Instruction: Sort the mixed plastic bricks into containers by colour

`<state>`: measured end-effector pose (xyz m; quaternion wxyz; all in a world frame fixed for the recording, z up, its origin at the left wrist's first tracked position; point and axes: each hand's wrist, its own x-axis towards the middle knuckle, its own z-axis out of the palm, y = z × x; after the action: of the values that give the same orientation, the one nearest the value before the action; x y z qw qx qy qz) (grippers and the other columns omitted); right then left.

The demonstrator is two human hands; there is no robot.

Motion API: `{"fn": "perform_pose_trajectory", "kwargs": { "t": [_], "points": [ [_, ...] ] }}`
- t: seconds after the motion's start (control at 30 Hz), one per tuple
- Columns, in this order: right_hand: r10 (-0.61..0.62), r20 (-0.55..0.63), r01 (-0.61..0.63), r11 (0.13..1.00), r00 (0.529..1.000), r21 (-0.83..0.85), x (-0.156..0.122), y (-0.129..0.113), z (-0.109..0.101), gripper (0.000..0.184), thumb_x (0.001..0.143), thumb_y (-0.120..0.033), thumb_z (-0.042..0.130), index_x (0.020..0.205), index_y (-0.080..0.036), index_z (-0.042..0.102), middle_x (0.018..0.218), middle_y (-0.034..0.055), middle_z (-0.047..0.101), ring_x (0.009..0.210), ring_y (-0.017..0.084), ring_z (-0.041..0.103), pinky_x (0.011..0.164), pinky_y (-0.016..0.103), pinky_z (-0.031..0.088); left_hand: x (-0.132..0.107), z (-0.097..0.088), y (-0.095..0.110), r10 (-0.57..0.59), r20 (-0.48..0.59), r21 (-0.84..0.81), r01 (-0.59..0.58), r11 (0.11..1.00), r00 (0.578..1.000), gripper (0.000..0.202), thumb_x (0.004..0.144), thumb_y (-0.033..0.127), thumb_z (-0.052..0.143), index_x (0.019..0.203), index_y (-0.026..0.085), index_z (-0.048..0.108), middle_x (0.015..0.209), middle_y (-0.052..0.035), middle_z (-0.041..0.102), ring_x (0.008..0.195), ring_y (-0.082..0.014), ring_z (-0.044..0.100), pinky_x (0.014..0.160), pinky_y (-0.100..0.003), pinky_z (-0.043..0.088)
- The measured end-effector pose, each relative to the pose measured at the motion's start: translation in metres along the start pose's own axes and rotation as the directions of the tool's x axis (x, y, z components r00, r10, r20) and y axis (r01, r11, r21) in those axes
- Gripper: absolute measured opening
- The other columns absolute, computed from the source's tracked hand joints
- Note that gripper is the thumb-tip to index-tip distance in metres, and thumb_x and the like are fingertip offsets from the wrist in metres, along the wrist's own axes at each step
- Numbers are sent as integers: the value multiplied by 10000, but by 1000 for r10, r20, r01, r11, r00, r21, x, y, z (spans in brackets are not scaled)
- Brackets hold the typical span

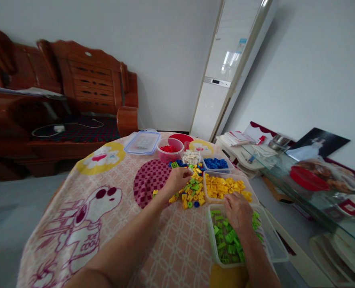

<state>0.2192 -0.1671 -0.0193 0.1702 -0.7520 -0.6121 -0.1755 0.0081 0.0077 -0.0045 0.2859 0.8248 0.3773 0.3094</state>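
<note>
The left hand (179, 180) is at the pile of mixed bricks (191, 193), fingers bent; I cannot tell whether it grasps one. The right hand (240, 212) has curled fingers above the green bricks (231, 238), near the yellow bricks (217, 186); its grasp is also unclear. The pile lies toward the surface's (177, 248) far edge, both boxed colours along the right edge.

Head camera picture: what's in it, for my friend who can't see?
A person's left hand is at a mixed pile of toy bricks on a patterned tablecloth; the right hand is near boxed yellow bricks and green bricks. A wooden bench stands beyond.
</note>
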Motion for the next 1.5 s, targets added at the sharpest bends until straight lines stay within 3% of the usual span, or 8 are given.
{"fn": "perform_pose_trajectory", "kwargs": {
  "t": [0.17,0.37,0.67,0.9,1.03,1.2,1.33,1.5],
  "points": [
    [6,15,-6,1000,1000,-7,0,0,1,206,907,-177,504,773,-190,659,813,63,628,841,189,544,775,284,351,4,-36,-35,-142,29,158,136,978,989,190,720,150,607,815,158,771,715,-12,736,689,-146,655,647,-209,441],
    [2,11,-2,1000,1000,1,1,-2,-1,204,906,-168,510,772,-191,661,814,61,631,839,193,550,777,288,357,2,-37,-53,-157,256,186,111,976,954,114,658,195,692,739,194,771,669,13,727,648,-129,636,579,-186,396],
    [1,-11,-1,1000,1000,4,1,-1,-1,221,905,-166,502,753,-194,660,806,61,635,814,191,544,758,290,353,2,-31,-55,-137,242,174,96,980,961,66,676,217,678,650,175,723,629,6,700,611,-120,604,564,-192,377],
    [-1,4,1,1000,1000,2,1,0,0,221,907,-169,496,765,-195,663,803,60,638,829,191,551,771,289,361,1,-37,-47,-184,107,16,184,983,977,107,736,233,628,749,147,691,589,19,678,525,-109,601,544,-188,408],
    [0,-10,0,1000,1000,3,1,0,1,219,902,-164,494,768,-196,665,804,59,633,828,189,551,762,286,362,4,-25,-32,-167,38,-155,171,973,985,121,742,195,609,816,141,689,596,16,668,506,-105,593,523,-190,423],
    [-6,-12,6,1000,1000,-1,1,-1,1,211,896,-167,499,765,-201,660,793,56,632,818,188,553,755,288,361,2,13,-3,-77,36,-333,85,939,996,166,722,138,590,849,139,697,642,8,680,579,-110,624,582,-194,472],
    [1,-6,-1,1000,1000,-9,1,-2,-1,204,897,-165,504,764,-198,656,802,60,635,827,191,559,767,287,365,-10,40,21,24,84,-294,2,956,996,204,711,104,584,857,149,719,700,-5,704,643,-120,639,605,-196,468],
    [5,-10,-5,1000,1000,-14,1,-3,-2,216,903,-162,495,763,-199,655,804,62,636,831,191,560,775,284,369,-20,52,34,105,74,-238,-85,968,992,244,716,75,574,879,159,735,798,-24,737,713,-130,649,684,-213,491]
  ]
}}
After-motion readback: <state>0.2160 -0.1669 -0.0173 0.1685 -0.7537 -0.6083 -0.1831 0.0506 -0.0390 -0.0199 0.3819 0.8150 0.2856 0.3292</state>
